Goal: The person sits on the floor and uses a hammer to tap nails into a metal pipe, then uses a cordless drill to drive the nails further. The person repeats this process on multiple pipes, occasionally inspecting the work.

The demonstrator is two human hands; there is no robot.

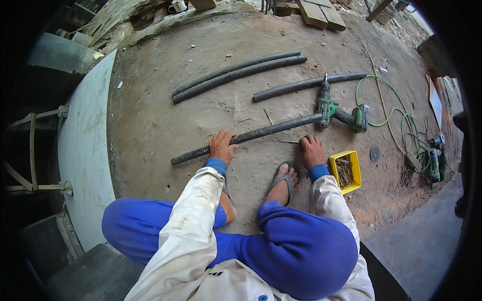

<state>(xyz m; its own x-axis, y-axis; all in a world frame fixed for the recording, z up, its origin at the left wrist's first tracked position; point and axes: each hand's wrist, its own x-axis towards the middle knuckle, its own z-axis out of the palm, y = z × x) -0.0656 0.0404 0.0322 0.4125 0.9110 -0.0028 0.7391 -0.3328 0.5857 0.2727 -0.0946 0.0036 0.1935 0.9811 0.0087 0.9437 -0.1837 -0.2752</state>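
Note:
My left hand [221, 147] wraps round a black pipe [276, 128] lying slantwise on the dirt ground. The far right end of that pipe reaches a green and black cordless drill [329, 108], which rests on its side with its chuck pointing away from me. My right hand [312, 151] is down at the ground, fingers curled and pressed together. A thin metal rod [288, 141] sticks out from its fingertips toward the left. Close by on the right, a yellow box [359, 173] holds many nails or screws [344, 170].
Farther off lie a pair of black pipes [241, 70] and a single one [306, 86]. A green cable [399, 110], a grinder [436, 160] and a cutting disc [375, 154] are at the right. White panels [85, 145] border the left; planks [321, 14] lie at the back.

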